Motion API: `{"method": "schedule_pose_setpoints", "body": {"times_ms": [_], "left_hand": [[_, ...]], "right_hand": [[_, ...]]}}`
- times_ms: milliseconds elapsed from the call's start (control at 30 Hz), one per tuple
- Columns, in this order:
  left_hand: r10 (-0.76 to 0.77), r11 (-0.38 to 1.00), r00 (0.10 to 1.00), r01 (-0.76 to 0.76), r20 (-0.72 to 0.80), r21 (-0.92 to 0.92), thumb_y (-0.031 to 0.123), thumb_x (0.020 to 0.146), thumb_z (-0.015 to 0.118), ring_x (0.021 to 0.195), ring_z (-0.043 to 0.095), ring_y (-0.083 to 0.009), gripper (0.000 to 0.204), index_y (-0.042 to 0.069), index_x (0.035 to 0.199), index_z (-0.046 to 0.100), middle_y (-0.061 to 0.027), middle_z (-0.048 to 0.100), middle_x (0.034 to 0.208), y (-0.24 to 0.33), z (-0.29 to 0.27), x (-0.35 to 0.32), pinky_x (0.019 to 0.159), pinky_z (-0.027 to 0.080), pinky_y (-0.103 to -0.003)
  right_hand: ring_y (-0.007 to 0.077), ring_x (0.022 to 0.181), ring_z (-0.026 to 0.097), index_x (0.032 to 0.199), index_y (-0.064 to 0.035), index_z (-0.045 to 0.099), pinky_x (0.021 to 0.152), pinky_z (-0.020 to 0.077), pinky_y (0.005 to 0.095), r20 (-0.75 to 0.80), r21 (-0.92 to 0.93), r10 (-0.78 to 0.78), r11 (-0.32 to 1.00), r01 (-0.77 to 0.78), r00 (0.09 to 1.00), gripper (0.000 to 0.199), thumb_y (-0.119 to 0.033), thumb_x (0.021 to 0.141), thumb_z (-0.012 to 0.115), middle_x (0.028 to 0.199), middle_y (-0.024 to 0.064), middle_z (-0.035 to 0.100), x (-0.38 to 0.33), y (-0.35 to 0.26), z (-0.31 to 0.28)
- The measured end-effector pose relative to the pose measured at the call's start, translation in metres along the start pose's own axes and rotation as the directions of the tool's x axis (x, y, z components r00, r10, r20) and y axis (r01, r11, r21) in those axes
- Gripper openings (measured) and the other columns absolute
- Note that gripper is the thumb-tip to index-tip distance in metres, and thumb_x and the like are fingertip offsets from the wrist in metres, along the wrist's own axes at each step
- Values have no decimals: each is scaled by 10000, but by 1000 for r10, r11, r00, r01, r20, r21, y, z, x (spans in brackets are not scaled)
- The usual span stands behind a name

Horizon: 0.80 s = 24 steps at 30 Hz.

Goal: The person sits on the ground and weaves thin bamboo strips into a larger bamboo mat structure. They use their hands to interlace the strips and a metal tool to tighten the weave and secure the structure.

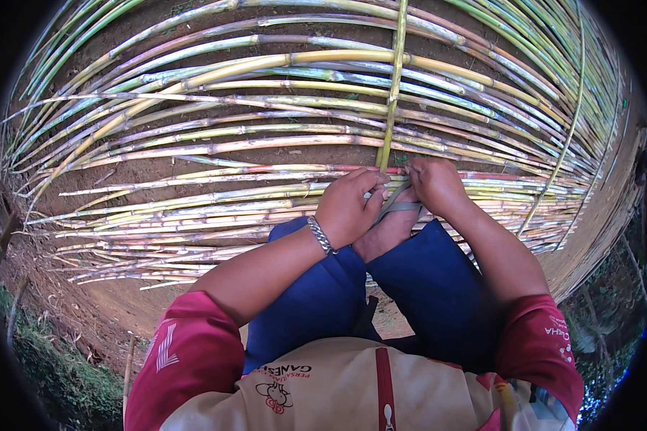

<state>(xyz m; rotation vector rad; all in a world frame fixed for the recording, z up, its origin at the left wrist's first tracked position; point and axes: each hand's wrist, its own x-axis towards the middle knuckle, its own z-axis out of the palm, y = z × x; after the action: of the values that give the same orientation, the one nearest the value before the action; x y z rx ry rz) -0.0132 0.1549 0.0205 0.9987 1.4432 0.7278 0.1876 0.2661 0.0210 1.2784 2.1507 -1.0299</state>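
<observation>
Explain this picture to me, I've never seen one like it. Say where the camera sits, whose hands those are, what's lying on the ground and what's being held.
The camera sits on a person's head and looks down, so its fisheye lens bends straight lines. The arms coming from below are that person's own. Long cane stalks lie side by side on bare soil, crossed by an upright yellow-green strip. The left hand, with a metal bracelet on its wrist, and the right hand meet at the strip's lower end among the stalks. Their fingers are curled there, but what exactly they grip is hidden. A sandalled foot rests just below.
</observation>
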Motion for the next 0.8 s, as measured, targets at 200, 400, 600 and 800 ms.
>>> {"method": "schedule_pose_setpoints", "body": {"times_ms": [200,400,600,800], "left_hand": [[-69,997,997,67,45,42,155,922,709,922,720,-346,206,29,1084,713,-148,724,988,-8,18,-5,826,566,-428],[-128,991,963,131,237,4,172,913,718,919,733,-306,220,44,1092,708,-140,719,996,-2,42,-6,831,576,-411],[-105,993,953,86,283,80,181,921,713,927,732,-309,212,38,1077,711,-137,718,1006,4,44,-12,839,575,-415],[-90,995,957,98,277,-17,199,948,703,972,728,-327,245,36,1130,715,-159,727,1055,7,16,-21,893,564,-418]], "right_hand": [[449,871,695,956,-38,721,814,540,536,115,-4,136,991,-137,984,228,-210,1004,580,879,252,714,-7,-9,-14],[428,920,711,1077,-50,739,835,543,496,162,362,344,851,-380,925,284,-244,1041,535,916,250,720,1,6,-25],[470,783,683,1004,-59,689,707,540,548,-96,45,60,997,-56,994,150,-203,994,648,820,252,697,-12,37,7],[467,813,679,1011,-44,681,744,528,558,-171,-30,168,984,-175,971,147,-176,1007,616,851,236,706,-80,111,-60]]}}
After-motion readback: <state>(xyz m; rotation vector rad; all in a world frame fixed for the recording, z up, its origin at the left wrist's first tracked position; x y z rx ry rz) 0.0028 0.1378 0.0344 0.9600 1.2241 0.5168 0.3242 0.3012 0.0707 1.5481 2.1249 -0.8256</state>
